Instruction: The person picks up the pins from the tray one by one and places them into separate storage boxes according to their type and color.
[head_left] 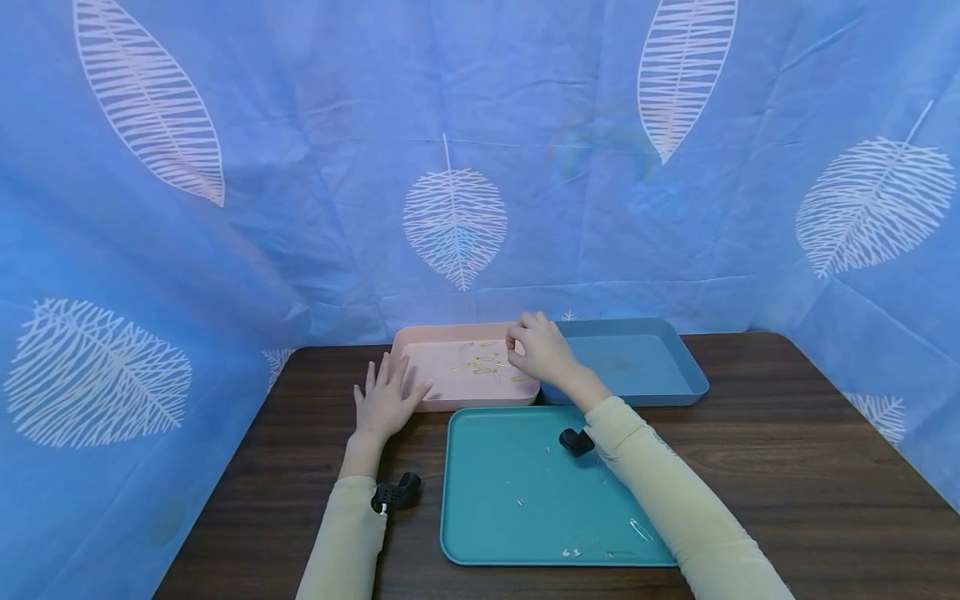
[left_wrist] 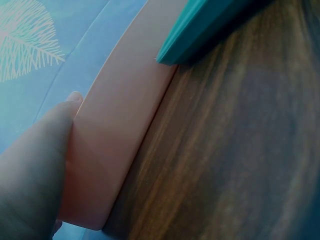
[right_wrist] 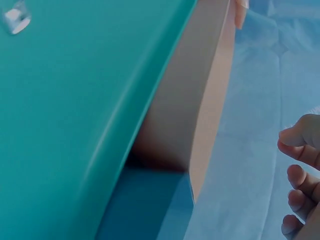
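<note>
My left hand (head_left: 384,400) lies with spread fingers at the near left corner of a pink tray (head_left: 431,405). In the left wrist view, its thumb runs along the tray's outer wall, tip at the rim. Several gold safety pins (head_left: 486,372) lie loosely inside the pink tray. Above that tray's right side hangs my right hand (head_left: 542,346), fingers curled. The right wrist view shows its thumb and index fingertips (right_wrist: 290,137) meeting, with nothing visible between them.
A blue tray (head_left: 678,396) stands right beside the pink one. Nearer lies a teal tray (head_left: 480,467) with silver safety pins (head_left: 640,530) and small clear pieces (head_left: 572,552). My right forearm crosses over it. A blue leaf-patterned cloth (head_left: 337,208) hangs behind the dark wooden table (head_left: 787,433).
</note>
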